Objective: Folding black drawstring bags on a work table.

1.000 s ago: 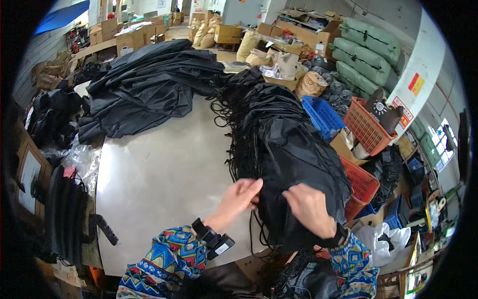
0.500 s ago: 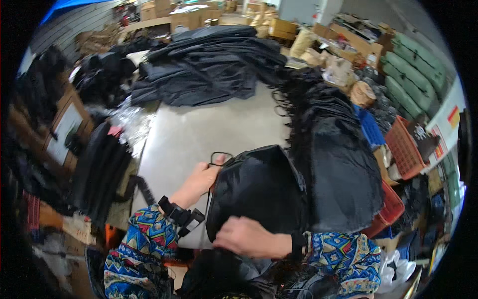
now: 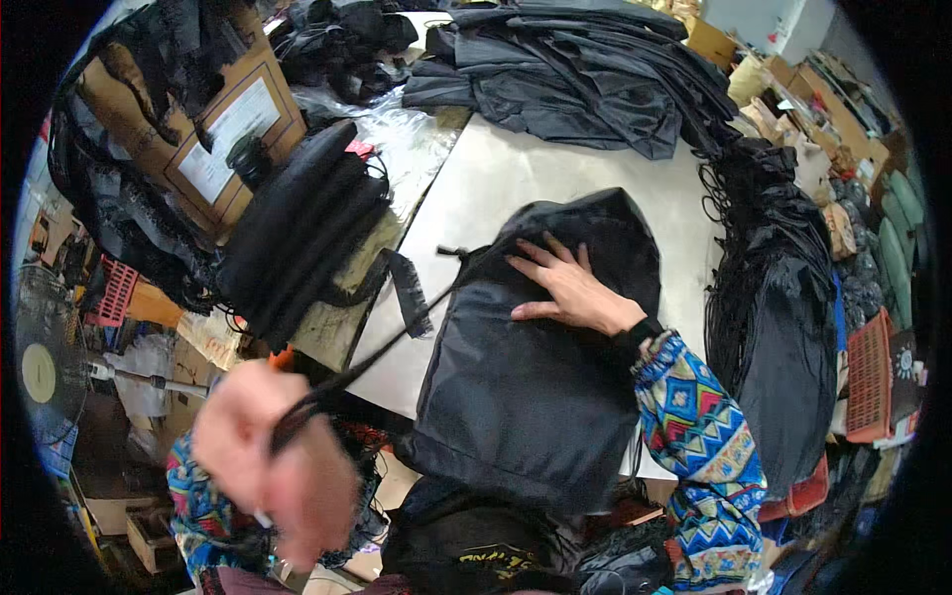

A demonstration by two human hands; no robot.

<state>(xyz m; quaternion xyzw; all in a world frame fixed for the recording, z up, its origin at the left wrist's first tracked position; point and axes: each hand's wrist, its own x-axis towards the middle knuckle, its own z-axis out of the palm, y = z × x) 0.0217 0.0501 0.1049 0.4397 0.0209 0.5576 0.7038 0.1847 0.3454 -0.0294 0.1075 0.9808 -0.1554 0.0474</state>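
Black drawstring bag (image 3: 535,387) flat on grey table (image 3: 516,188), long axis near-to-far, lower end overhanging near edge, pinned under spread right hand (image 3: 575,293), cord (image 3: 367,357) clenched in blurred left hand (image 3: 273,461); bare tabletop beyond.

You have bare tabletop (image 3: 516,178) open between the bag (image 3: 535,377) and the far fabric pile (image 3: 585,69). A strap stack (image 3: 297,228) blocks your left; hanging bags (image 3: 783,327) crowd your right edge.
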